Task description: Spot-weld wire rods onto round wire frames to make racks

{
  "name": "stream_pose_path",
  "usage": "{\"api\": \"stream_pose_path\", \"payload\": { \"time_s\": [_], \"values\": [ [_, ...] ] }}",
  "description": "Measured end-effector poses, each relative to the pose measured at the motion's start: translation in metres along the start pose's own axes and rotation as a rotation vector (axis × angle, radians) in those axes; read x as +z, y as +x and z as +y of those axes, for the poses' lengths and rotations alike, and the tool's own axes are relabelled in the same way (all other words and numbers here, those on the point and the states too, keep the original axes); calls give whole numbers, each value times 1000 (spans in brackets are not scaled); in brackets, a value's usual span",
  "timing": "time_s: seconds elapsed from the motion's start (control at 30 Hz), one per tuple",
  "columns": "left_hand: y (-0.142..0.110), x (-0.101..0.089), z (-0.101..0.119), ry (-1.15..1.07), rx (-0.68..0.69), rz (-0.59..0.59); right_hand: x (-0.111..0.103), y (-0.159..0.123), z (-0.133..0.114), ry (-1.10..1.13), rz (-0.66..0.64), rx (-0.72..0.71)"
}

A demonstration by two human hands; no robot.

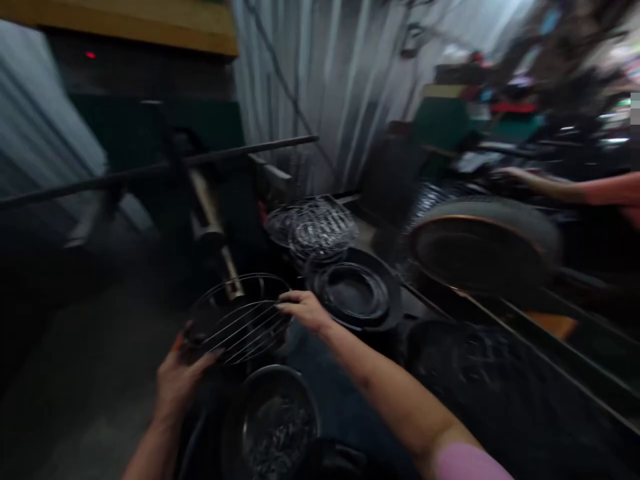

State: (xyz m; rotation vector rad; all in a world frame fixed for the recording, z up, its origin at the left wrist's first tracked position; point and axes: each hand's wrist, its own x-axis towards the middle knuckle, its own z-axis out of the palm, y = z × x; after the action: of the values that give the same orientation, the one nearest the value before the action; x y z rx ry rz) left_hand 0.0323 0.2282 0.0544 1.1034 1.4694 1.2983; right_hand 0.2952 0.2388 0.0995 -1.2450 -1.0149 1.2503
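Note:
A round black pan with a wire rack across its top (239, 321) is in front of me, low in the view. My left hand (181, 383) grips its lower left rim, and the fingers of my right hand (305, 311) curl over its right edge. Just beyond my right hand lies a shallow black dish in a wider dark pan (353, 293). Directly below the rack sits a dark pot (273, 420) holding something grey and crumbly. Several wire racks (314, 230) are stacked further ahead.
A large, tilted dark pan with a copper-coloured rim (480, 247) stands at the right, blurred. Beyond it, a co-worker's bare arm (550, 187) reaches in from the right. A long dark pole (150, 167) crosses the upper left, in front of a grey curtain (320, 93).

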Motion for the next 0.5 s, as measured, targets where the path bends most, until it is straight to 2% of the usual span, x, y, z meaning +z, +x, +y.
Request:
{"api": "stream_pose_path", "payload": {
  "time_s": [0.07, 0.17, 0.27, 0.37, 0.5],
  "values": [
    [3, -13, -9, -72, -31, 37, 1, 14, 13, 1, -22, 23],
    [13, -7, -22, -181, -10, 5, 3, 21, 24, -9, -19, 30],
    [20, -1, -28, -179, -15, 15, 4, 21, 29, -2, -10, 49],
    [21, 0, -21, -186, -22, 37, 7, 21, 28, 27, -4, 18],
    [20, 2, 2, -248, -60, 101, 16, 23, 13, 48, 6, -6]
  ]
}}
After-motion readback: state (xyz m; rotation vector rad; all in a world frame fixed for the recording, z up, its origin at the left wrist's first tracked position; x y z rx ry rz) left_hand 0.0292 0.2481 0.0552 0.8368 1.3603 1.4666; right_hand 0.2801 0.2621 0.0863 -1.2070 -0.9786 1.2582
